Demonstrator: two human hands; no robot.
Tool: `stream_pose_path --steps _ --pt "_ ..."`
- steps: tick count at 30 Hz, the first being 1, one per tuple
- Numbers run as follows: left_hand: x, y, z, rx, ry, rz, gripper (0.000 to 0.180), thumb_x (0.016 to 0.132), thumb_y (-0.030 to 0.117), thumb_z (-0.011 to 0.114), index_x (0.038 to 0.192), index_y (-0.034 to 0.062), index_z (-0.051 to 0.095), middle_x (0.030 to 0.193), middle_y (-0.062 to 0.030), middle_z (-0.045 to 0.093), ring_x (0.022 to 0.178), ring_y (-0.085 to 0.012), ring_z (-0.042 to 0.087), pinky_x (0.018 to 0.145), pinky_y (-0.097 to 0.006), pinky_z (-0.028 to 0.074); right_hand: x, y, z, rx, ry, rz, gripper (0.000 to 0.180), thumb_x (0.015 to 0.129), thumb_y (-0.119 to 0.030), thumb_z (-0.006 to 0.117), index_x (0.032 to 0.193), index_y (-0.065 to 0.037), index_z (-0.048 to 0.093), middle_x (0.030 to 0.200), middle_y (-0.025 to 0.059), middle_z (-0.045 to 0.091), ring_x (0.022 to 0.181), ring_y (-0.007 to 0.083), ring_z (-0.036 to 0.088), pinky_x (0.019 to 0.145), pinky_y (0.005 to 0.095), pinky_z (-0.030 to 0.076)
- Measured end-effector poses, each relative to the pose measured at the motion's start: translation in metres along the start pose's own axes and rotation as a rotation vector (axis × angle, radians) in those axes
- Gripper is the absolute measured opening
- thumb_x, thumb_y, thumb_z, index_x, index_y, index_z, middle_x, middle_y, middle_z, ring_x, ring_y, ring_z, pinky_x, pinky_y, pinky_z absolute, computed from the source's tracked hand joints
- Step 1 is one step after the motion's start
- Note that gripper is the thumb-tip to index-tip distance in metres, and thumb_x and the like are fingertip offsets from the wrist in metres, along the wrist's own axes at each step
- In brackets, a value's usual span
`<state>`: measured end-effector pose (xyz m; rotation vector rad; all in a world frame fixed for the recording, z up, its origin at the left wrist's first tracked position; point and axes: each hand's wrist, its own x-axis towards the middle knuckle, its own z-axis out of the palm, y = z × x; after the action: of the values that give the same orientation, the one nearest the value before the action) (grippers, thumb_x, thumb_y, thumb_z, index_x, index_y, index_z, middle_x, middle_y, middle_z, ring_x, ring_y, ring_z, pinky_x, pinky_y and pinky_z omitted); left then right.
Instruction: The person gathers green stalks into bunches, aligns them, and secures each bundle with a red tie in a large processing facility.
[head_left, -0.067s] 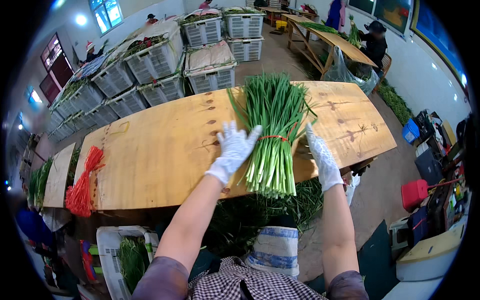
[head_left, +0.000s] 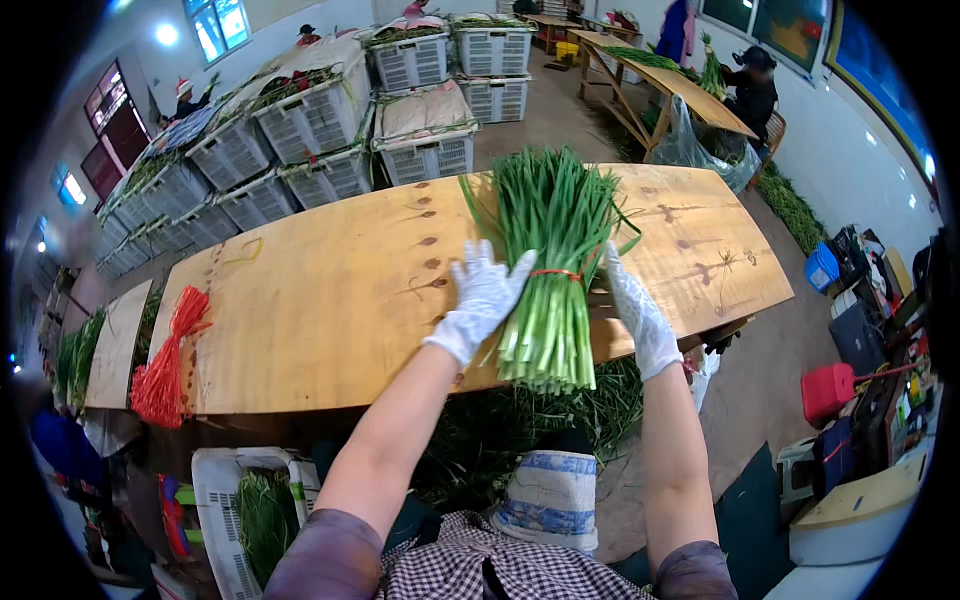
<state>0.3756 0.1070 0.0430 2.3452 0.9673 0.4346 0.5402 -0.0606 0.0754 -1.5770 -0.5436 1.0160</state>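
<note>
White-gloved, the left hand (head_left: pixel 487 295) in the head view has its fingers spread apart above the wooden desk (head_left: pixel 320 310), its thumb lying against the left side of a bundle of long green leaves (head_left: pixel 558 205). Opposite, the right hand (head_left: pixel 640 312) is held flat, fingers close together and pointing away, along the bundle's right side; whether it presses on the leaves or only sits beside them, I cannot tell. Neither hand is clamped around anything. The bundle lies lengthwise between them, a red tie (head_left: pixel 556 273) around its middle, pale stem ends toward the person and seemingly just past the near edge of the desk. Loose greens (head_left: pixel 615 400) lie below that edge.

With so light a hold, a sideways push from one hand alone could roll the bundle or skew its stems. Were the tie slack, inner stems might slide out when lifted. A tug toward the body could tip the overhanging ends off the desk, and rough handling might crease the stray blades at the right.
</note>
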Motion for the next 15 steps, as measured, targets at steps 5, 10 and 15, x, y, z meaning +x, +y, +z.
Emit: stream_pose_path --steps 5,10,15 --pt "-0.056 0.015 -0.039 -1.061 -0.147 0.020 0.068 0.091 0.047 0.061 0.136 0.0000 0.043 0.129 -0.0110 0.054 0.112 -0.0203 0.054 0.102 -0.033 0.041 -0.046 -0.018 0.088 0.177 -0.099 -0.262 0.056 0.082 -0.021 0.074 0.129 -0.002 0.052 0.118 0.0089 0.062 0.099 0.0169 0.063 0.087 0.0324 0.053" --pt "-0.123 0.003 -0.154 -1.171 0.172 0.336 0.087 0.075 0.023 0.084 0.141 0.0033 0.031 0.128 -0.0116 0.051 0.114 -0.0193 0.053 0.098 -0.034 0.045 -0.091 -0.033 0.185 0.385 -0.228 -0.646 0.071 0.071 -0.006 0.081 0.132 -0.005 0.044 0.113 0.0068 0.062 0.098 0.0165 0.063 0.086 0.0316 0.053" --pt "-0.158 0.006 -0.294 -1.071 0.238 0.464 0.091 0.067 0.011 0.087 0.139 0.0045 0.032 0.128 -0.0120 0.052 0.113 -0.0212 0.057 0.096 -0.034 0.050 -0.093 -0.099 0.272 0.220 -0.436 -0.888 0.082 0.054 -0.007 0.090 0.125 -0.004 0.050 0.109 0.0050 0.062 0.096 0.0165 0.061 0.084 0.0319 0.053"
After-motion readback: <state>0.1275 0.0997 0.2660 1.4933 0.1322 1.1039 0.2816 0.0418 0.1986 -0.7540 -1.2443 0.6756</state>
